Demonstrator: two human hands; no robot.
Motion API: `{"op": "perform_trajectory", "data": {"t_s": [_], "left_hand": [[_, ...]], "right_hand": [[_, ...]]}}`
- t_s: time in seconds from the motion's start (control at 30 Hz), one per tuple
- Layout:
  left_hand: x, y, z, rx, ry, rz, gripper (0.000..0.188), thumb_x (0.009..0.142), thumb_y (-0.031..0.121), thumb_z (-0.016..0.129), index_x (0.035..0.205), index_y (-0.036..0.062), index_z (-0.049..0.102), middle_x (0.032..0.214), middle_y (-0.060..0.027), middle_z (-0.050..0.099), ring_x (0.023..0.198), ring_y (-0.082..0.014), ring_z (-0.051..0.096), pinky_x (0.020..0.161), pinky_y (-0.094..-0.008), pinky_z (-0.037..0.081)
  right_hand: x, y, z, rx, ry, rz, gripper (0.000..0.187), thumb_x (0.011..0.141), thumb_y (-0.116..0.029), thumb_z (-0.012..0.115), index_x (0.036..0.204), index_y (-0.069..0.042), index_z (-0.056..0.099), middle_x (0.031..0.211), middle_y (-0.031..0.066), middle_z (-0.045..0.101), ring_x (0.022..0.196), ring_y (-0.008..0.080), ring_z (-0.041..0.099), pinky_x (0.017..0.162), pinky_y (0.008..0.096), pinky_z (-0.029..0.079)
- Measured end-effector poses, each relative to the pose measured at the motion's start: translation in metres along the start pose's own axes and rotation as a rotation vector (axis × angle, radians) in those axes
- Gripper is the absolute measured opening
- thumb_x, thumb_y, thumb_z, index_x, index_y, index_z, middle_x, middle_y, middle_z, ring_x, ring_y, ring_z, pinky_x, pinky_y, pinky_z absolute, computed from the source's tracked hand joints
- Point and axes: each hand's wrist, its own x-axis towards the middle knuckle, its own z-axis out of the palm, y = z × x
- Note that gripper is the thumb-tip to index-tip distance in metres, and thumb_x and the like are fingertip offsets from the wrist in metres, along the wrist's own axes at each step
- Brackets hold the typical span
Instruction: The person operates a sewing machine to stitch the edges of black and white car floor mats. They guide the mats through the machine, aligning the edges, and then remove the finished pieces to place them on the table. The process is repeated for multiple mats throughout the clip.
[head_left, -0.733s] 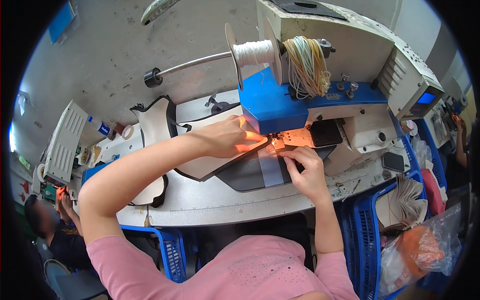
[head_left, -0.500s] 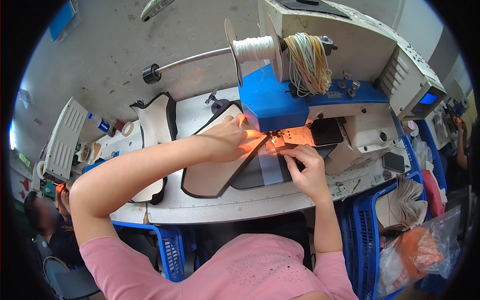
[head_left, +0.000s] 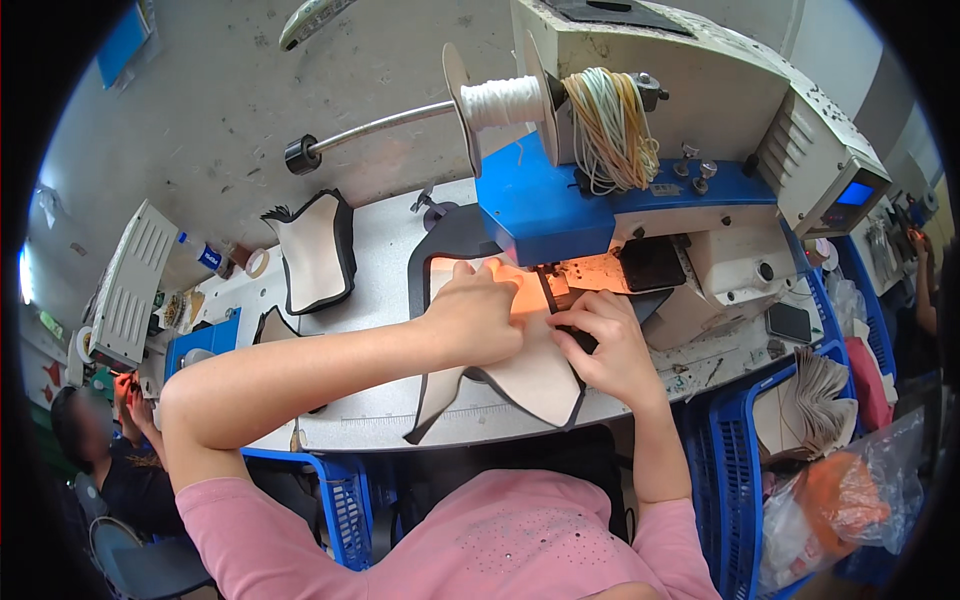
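A cream panel with a black edge (head_left: 545, 375) lies under the lit working point of a blue-headed machine (head_left: 545, 205) that looks like a sewing or folding machine. My left hand (head_left: 475, 315) presses on the panel left of the machine head, its fingers spread over the surface. Its fingertips glow in the orange light. My right hand (head_left: 605, 345) is closed on the panel's dark edge just in front of the working point, thumb and fingers together. The part of the panel beneath the machine head is hidden.
Stacked cream panels (head_left: 318, 250) lie at the left back of the table. A white cord spool (head_left: 505, 103) sits above the machine. On the right are a phone (head_left: 787, 323) and a blue crate (head_left: 735, 470). Another person (head_left: 110, 440) sits at far left.
The cream panel has swung round; its lower part now reaches the table's front edge and covers the dark grey piece seen before. My left hand has shifted slightly right and nearer to me.
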Motion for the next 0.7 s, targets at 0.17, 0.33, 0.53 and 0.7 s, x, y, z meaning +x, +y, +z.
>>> {"op": "perform_trajectory", "data": {"t_s": [0.17, 0.33, 0.53, 0.7], "left_hand": [[0.017, -0.010, 0.015, 0.076, 0.221, 0.029, 0.052, 0.077, 0.039, 0.056, 0.110, -0.0002, 0.058, 0.116, -0.0207, 0.047, 0.102, -0.0384, 0.043, 0.089, -0.0414, 0.040], [0.037, -0.030, 0.014, 0.037, 0.297, 0.001, 0.048, 0.075, 0.043, 0.059, 0.110, 0.0107, 0.062, 0.125, -0.0178, 0.043, 0.105, -0.0375, 0.042, 0.089, -0.0387, 0.042], [0.066, -0.065, 0.004, 0.120, 0.305, 0.087, 0.044, 0.073, 0.040, 0.060, 0.112, 0.0199, 0.063, 0.132, -0.0187, 0.039, 0.102, -0.0399, 0.043, 0.093, -0.0420, 0.040], [0.112, -0.115, 0.008, 0.138, 0.261, 0.094, 0.053, 0.076, 0.035, 0.056, 0.121, 0.0077, 0.053, 0.132, -0.0146, 0.042, 0.117, -0.0371, 0.041, 0.094, -0.0436, 0.039]], "right_hand": [[0.003, -0.004, 0.000, -0.049, -0.028, 0.007, 0.015, 0.071, -0.010, 0.065, 0.085, -0.006, 0.068, 0.079, 0.0066, 0.057, 0.081, 0.0229, 0.053, 0.077, 0.0335, 0.038], [0.007, -0.002, 0.005, -0.069, -0.025, 0.034, 0.013, 0.075, -0.013, 0.065, 0.086, -0.007, 0.069, 0.077, 0.0072, 0.056, 0.081, 0.0243, 0.054, 0.075, 0.0350, 0.039], [0.015, 0.000, 0.010, -0.112, -0.026, 0.049, 0.014, 0.077, -0.016, 0.064, 0.088, -0.009, 0.068, 0.077, 0.0090, 0.054, 0.080, 0.0266, 0.053, 0.073, 0.0375, 0.040], [0.020, -0.003, 0.013, -0.248, -0.098, 0.035, 0.023, 0.080, -0.021, 0.059, 0.100, -0.011, 0.065, 0.084, 0.0118, 0.054, 0.084, 0.0302, 0.053, 0.075, 0.0427, 0.040]]}}
